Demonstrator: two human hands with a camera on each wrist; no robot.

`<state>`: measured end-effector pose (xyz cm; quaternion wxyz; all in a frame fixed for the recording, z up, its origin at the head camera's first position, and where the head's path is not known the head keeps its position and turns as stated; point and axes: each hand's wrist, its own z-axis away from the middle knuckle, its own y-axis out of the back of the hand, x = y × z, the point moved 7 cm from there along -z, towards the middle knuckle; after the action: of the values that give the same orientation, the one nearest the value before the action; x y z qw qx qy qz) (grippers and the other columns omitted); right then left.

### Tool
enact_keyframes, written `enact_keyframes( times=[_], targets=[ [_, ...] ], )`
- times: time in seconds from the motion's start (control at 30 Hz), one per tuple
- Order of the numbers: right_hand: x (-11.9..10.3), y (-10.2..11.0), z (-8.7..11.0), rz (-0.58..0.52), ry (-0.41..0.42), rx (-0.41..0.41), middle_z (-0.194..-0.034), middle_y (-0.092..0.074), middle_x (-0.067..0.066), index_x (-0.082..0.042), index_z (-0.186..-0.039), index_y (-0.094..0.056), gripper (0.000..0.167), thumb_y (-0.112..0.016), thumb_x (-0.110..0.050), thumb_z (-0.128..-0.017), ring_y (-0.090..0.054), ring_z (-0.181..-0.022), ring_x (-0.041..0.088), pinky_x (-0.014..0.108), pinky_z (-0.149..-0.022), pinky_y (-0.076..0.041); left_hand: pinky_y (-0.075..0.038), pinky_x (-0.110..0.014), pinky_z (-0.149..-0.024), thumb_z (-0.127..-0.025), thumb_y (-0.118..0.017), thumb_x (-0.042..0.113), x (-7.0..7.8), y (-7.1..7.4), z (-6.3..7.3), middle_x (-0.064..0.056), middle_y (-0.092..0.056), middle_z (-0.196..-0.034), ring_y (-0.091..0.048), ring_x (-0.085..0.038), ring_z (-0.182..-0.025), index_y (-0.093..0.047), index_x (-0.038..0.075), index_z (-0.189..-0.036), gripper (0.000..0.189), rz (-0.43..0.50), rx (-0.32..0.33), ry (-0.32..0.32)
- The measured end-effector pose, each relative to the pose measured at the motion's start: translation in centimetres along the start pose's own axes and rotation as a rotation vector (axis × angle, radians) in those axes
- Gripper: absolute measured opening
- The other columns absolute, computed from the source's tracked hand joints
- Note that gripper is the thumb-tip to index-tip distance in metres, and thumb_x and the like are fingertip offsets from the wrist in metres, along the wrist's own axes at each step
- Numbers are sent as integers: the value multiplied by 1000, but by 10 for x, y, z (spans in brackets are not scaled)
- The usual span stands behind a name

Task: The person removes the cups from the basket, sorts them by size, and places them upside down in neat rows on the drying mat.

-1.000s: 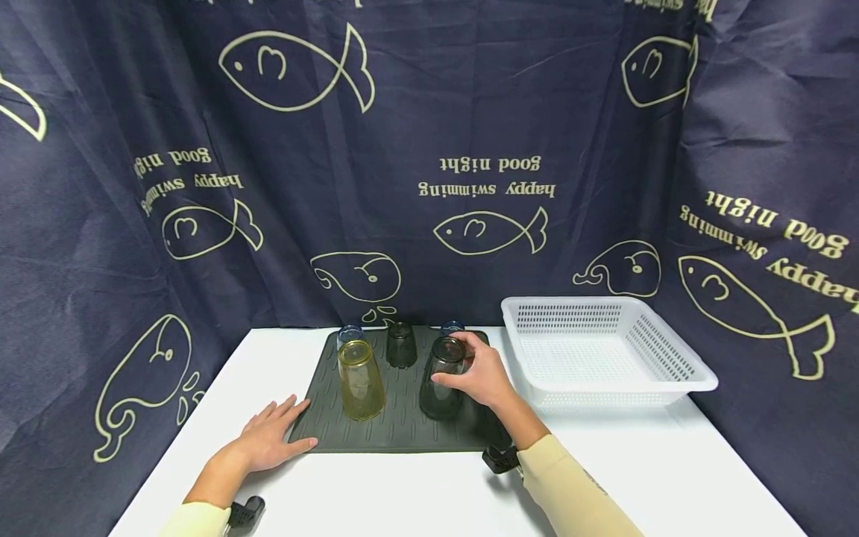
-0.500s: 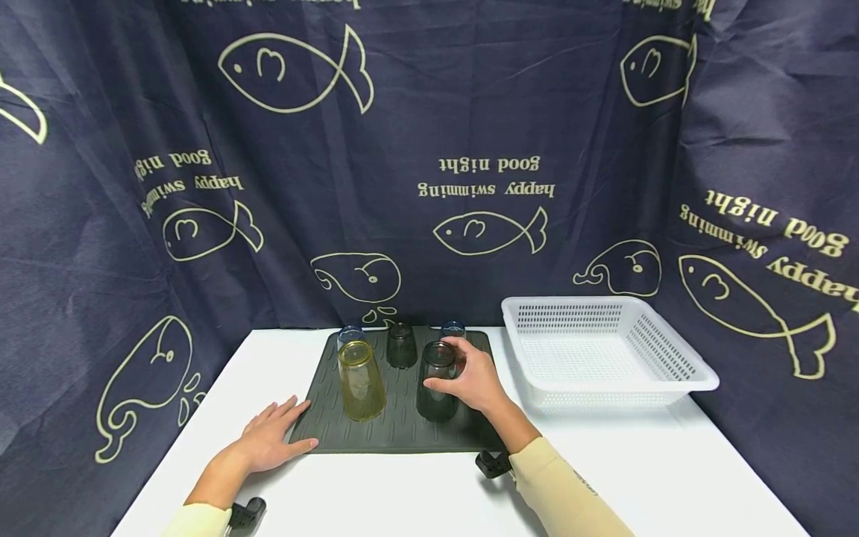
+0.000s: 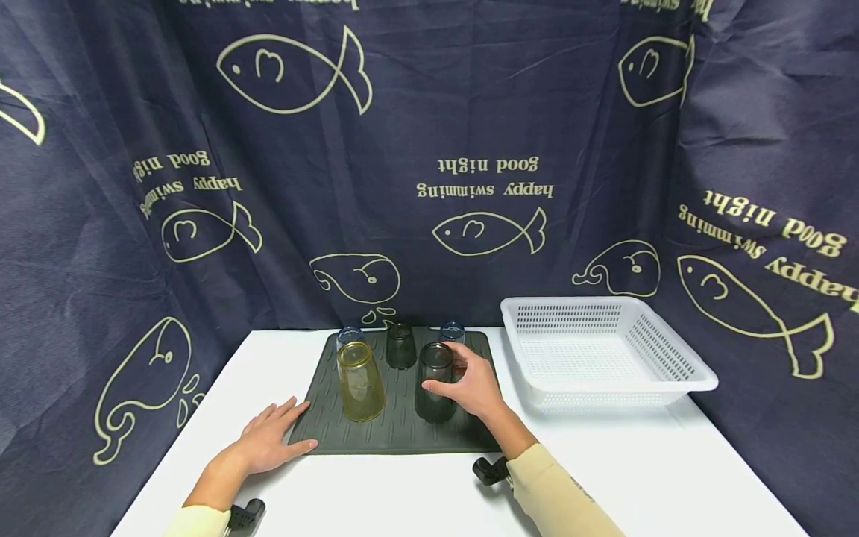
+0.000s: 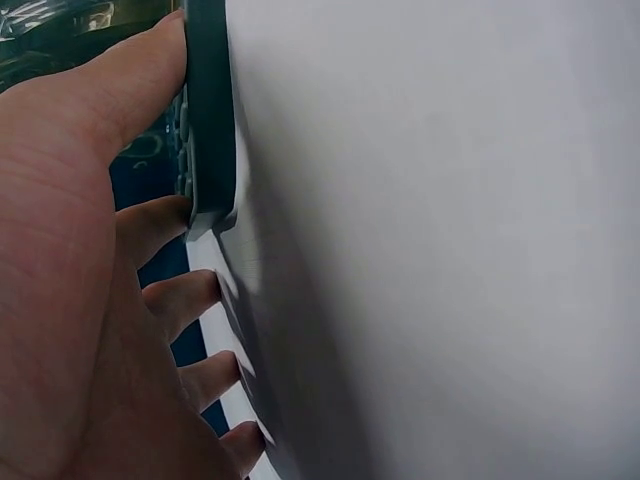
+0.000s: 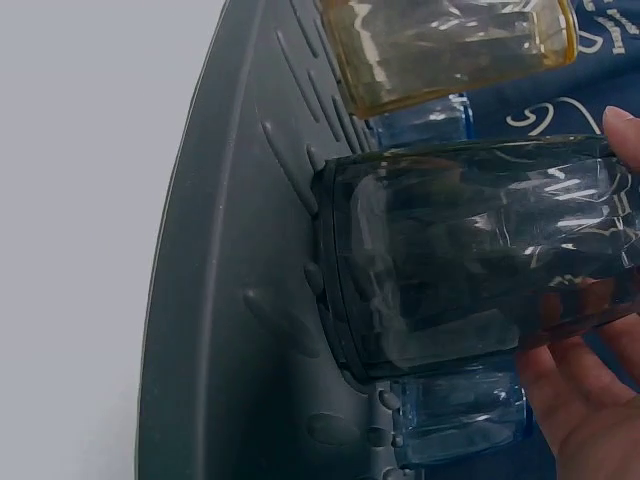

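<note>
My right hand [image 3: 475,384] grips a tall dark grey glass [image 3: 432,406] near its upper end, thumb on the near side and fingers behind it. The glass stands upside down, its mouth at the ridged dark mat [image 3: 396,441]; the right wrist view shows the rim [image 5: 340,270] right at the mat's surface. My left hand [image 3: 268,438] lies spread at the mat's left front corner. Its thumb [image 4: 150,70] touches the mat's edge in the left wrist view, and the other fingertips rest on the white table. Left of the held glass stands a tall yellow glass [image 3: 361,391], also inverted.
Behind these, along the mat's back, stand a short dark glass [image 3: 400,350] and two blue glasses, one at left [image 3: 350,335] and one at right [image 3: 452,332]. A white perforated basket [image 3: 604,389] sits right of the mat. A navy fish-print curtain [image 3: 403,112] closes off the back and sides.
My right hand and the dark glass have shifted a little to the left on the mat, uncovering more of the right blue glass. The left hand has stayed in place.
</note>
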<state>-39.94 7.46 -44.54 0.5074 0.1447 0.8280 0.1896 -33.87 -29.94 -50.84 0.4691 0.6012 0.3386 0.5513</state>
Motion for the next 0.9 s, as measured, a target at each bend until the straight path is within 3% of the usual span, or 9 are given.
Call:
enact_keyframes(
  times=[0.23,0.5,0.9],
  targets=[
    [6,-3,-1,-52,-30,-4,-116,-74,2,-17,-137,-61,75,-95,-34,-72,-71,-104,20,40,-94,-59,-25,-82,-109,-89,-70,61,1,0,1,-30,-36,-160,-27,-66,-143,-44,7,-154,88,8,-3,1],
    [8,-6,-2,-83,-6,8,-114,-73,1,-18,-137,-63,73,-95,-33,-72,-72,-102,18,33,-92,-60,-25,-82,-109,-88,-70,61,0,1,1,-31,-36,-159,-27,-66,-142,-45,7,-153,88,2,-5,7],
    [7,-5,-6,-74,7,-11,-112,-74,2,-16,-136,-65,71,-94,-31,-73,-71,-99,17,32,-87,-60,-26,-82,-109,-88,-70,62,0,0,-1,-30,-36,-159,-28,-66,-142,-45,7,-153,89,-9,0,1]
  ],
)
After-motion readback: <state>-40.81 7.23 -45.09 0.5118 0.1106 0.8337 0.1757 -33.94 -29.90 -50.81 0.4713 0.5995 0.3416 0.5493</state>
